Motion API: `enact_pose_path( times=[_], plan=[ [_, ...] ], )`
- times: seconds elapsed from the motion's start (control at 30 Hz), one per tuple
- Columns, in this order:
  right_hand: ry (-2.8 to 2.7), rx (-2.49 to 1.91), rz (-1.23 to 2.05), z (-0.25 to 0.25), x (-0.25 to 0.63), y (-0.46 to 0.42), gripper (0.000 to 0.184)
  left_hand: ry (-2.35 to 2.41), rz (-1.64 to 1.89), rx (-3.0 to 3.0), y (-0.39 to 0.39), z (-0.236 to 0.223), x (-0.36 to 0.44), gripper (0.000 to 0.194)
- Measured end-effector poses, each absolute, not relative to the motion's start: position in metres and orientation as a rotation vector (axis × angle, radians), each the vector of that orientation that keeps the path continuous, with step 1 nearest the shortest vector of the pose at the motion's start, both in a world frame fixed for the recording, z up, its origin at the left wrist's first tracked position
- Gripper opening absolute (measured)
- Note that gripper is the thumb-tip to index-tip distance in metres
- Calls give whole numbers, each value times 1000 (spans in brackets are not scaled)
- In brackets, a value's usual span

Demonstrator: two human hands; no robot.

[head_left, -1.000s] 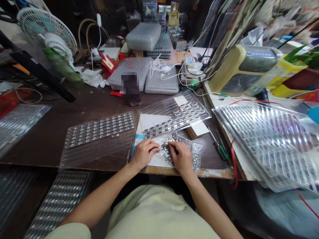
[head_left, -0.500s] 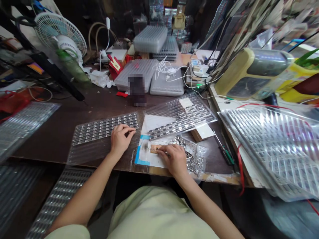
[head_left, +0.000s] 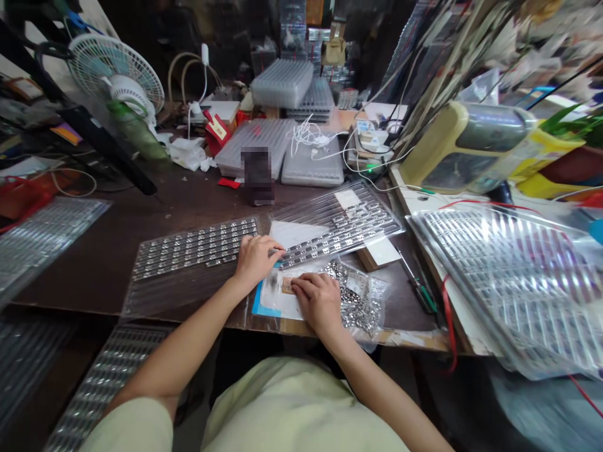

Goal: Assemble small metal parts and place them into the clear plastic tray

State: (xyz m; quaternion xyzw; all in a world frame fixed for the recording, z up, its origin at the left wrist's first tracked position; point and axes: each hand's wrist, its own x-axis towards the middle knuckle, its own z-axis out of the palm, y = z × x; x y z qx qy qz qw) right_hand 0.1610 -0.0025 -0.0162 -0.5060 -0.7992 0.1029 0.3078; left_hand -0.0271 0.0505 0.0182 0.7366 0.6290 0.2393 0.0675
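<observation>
My left hand [head_left: 254, 258] is closed, thumb and fingertips together at the left end of a clear ribbed tray [head_left: 311, 213] that holds rows of small dark-and-silver metal parts. Whatever lies between these fingertips is too small to make out. My right hand [head_left: 320, 302] is also closed, its fingertips pressed together at a small brown block [head_left: 287, 285] on a white sheet with blue tape [head_left: 265, 309]. What they pinch is hidden. Beside that hand lies a clear bag of small shiny metal pieces [head_left: 365, 307]. Left of my left hand, another ribbed tray [head_left: 162, 296] carries filled rows of parts.
A screwdriver [head_left: 426, 295] lies to the right, near a white block [head_left: 380, 252]. Filled clear trays [head_left: 513, 282] are stacked at far right. Stacked trays [head_left: 282, 85] and a tangled white cable [head_left: 308, 135] stand behind. A fan [head_left: 117, 69] and a black arm [head_left: 108, 147] are at left.
My left hand has moved right, from the left tray to the end of the right tray. My right hand stays at the brown block, its fingers slightly shifted. The view has tilted a little.
</observation>
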Motion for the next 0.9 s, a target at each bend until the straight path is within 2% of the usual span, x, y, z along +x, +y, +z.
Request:
enact_pose_path(
  times=[0.1,0.2,0.4,0.47,0.63,0.9],
  plan=[
    [-2137,-1356,261,-16,159,-2,12,1880,695,2205,55,21,-22,11],
    [-2158,-1366,256,-12,159,-2,12,1883,826,2053,47,23,-30,14],
    [-2154,-1493,79,-1,191,-3,26,1558,1025,1601,13,16,-46,31],
    [-2191,-1510,58,-2,202,-3,27,1522,1033,1580,2,9,-45,29],
    [-2160,-1489,140,-13,210,1,12,1561,1068,1660,-10,0,-27,20],
    [-1883,-1379,272,-15,208,5,16,1520,1062,1852,-12,-7,-4,13]
  ],
)
